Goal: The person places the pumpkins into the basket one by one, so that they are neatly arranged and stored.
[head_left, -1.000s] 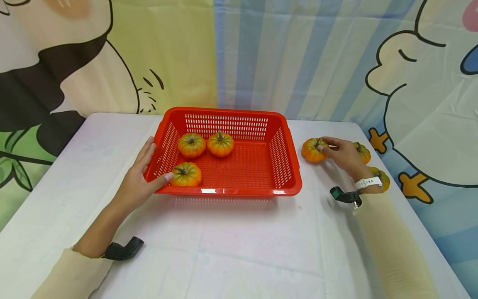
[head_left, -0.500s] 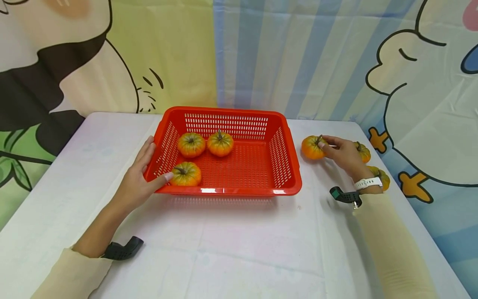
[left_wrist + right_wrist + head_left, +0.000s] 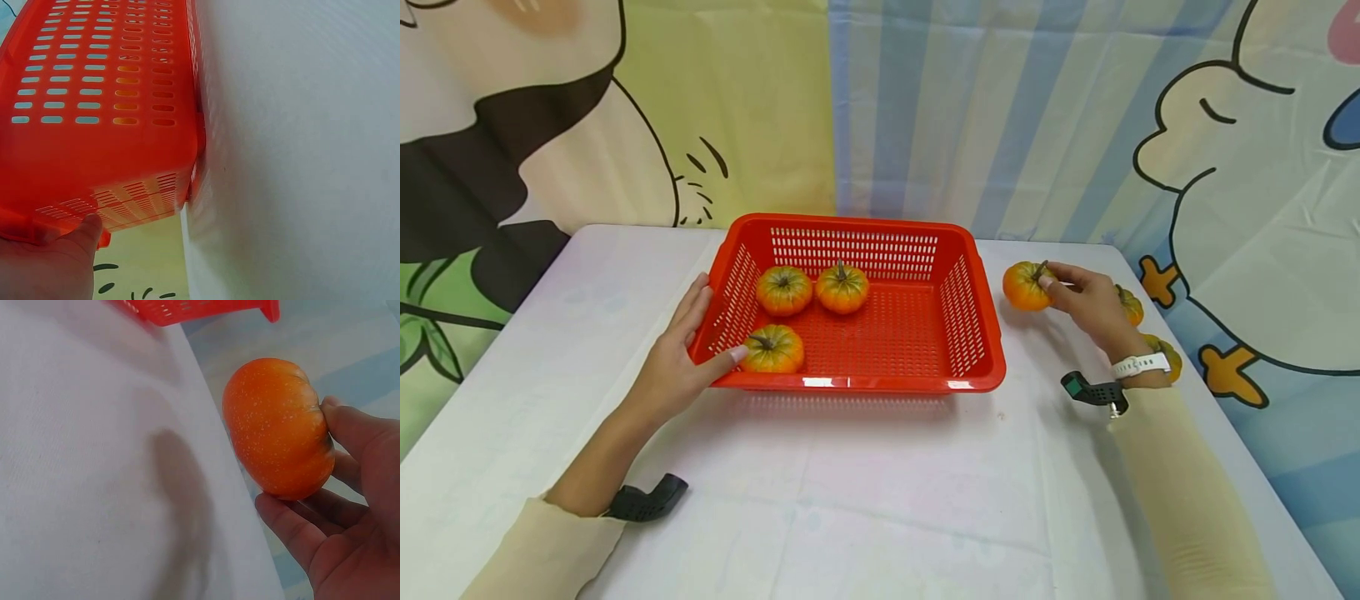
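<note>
Right hand (image 3: 1086, 307) gripping one of six mini pumpkins (image 3: 1022, 287).
It's raised above the table (image 3: 880, 492), right of one red perforated basket (image 3: 880, 383) holding three; two lie farther right. Left hand (image 3: 674, 367), outstretched, touches the basket's left side.

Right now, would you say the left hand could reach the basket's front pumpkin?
Probably yes: nothing lies over the front pumpkin, and the left hand has its thumb beside it, though it may first need to release the red basket.
</note>
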A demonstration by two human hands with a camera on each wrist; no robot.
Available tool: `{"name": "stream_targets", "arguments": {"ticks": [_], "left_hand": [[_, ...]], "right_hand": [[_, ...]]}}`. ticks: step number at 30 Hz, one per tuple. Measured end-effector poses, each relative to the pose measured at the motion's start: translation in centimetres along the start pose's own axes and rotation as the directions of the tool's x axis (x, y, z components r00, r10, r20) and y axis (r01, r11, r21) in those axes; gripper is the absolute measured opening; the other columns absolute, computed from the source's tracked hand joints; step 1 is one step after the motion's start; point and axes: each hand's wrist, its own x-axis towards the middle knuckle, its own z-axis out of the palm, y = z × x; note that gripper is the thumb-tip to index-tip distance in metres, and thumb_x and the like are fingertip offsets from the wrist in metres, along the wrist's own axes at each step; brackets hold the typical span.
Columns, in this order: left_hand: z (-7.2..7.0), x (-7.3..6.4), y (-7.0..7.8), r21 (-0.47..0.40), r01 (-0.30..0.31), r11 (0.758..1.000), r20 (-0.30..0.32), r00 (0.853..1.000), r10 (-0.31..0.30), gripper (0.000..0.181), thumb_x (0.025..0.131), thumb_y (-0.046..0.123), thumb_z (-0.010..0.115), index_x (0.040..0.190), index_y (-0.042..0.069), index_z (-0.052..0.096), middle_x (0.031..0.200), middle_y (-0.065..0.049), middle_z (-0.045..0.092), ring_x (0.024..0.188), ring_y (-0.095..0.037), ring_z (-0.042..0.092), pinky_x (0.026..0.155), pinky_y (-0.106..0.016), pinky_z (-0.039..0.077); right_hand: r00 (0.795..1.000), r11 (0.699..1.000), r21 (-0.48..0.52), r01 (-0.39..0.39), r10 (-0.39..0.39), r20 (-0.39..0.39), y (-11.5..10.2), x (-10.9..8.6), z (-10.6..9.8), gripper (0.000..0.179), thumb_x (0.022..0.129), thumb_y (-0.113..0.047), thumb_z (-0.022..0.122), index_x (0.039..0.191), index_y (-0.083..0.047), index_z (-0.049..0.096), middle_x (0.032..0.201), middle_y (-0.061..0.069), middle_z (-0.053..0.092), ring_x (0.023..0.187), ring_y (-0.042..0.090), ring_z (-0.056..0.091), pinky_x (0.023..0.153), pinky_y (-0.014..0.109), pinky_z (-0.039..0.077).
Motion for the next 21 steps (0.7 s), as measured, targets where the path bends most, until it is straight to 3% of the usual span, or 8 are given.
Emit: {"name": "stream_targets", "arguments": {"ticks": [14,21], "left_hand": [[0.1,-0.1,0.2,-0.002,-0.005,1.0,-0.003,1.0,0.005,0.091,0.087,0.025,0.072,0.156,0.008,0.016,0.163,0.003,0.007,0.146,-0.024,0.012,0.097,-0.06,0.039],[0.0,-0.1,0.1,0.002,-0.006,1.0,-0.005,1.0,0.006,0.091,0.086,0.025,0.072,0.156,0.009,0.016,0.163,0.004,0.007,0.147,-0.023,0.012,0.097,-0.06,0.039]], "right_hand": [[0.998,0.997,0.035,0.068,-0.068,-0.008,-2.3,-0.4,-0.4,0.072,0.092,-0.056,0.056,0.149,-0.015,0.042,0.144,0.011,0.047,0.117,0.03,0.055,0.099,0.047,0.046],[0.994,0.993,0.043,0.107,-0.106,-0.011,-3.8,-0.8,-0.6,0.071,0.092,-0.053,0.057,0.149,-0.015,0.042,0.142,0.012,0.048,0.117,0.027,0.056,0.093,0.033,0.05]]}}
